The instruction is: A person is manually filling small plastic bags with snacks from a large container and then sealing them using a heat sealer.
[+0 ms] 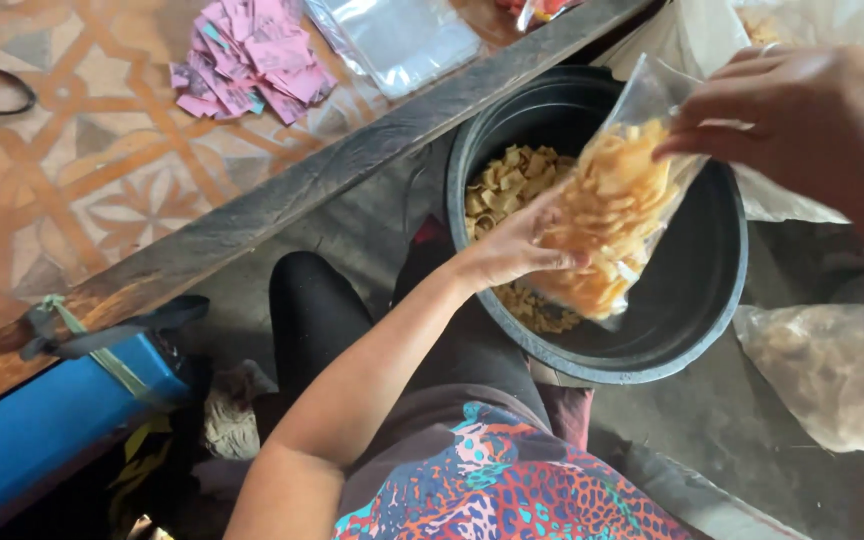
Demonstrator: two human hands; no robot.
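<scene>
Two hands are gripping one clear bag of chips (612, 215) above the black tub (722, 290): left hand (517, 245) cupping its underside, right hand (802, 120) pinching its mouth. We are keeping the mouth upward, over the tub.

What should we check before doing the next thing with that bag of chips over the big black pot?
1. Left hand supports the clear bag from below: ok.
2. Right hand pinches the bag's open top: ok.
3. Bag sits over the black pot, so spills land inside: ok.
4. Bag looks nearly full of chips: ok.
5. Chips left in the pot: ok.
6. Bag free of tears: cannot tell.
</scene>
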